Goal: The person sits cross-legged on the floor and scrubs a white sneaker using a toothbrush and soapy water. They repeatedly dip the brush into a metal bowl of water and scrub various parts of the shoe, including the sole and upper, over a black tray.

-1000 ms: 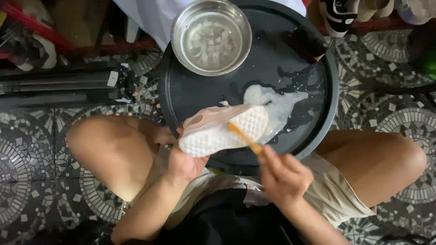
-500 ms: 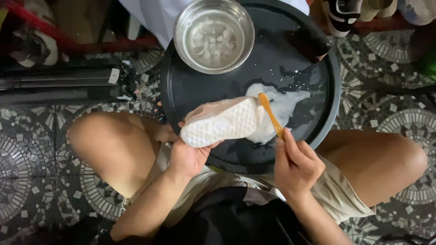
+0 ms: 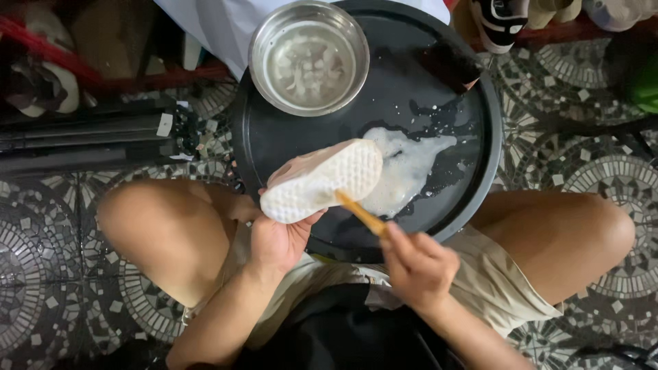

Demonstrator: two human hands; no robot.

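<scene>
Shoe [image 3: 321,179]: white rubbery sole showing rough waffle texture, pinkish cloth upper. Brush [image 3: 362,214]: handle looking like pale wood. Bowl [image 3: 308,56]: shiny metal. Tray [image 3: 274,137]: black, smooth, wet, gleaming under suds [image 3: 404,168]. Floor [image 3: 55,240]: matt patterned tile.

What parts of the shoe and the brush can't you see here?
Head view:
- Shoe: only its white sole and a bit of side show; the top faces away.
- Brush: its head is blurred against the sole, and the right hand covers the handle's end.
- Left hand: its fingers are hidden under the shoe.
</scene>
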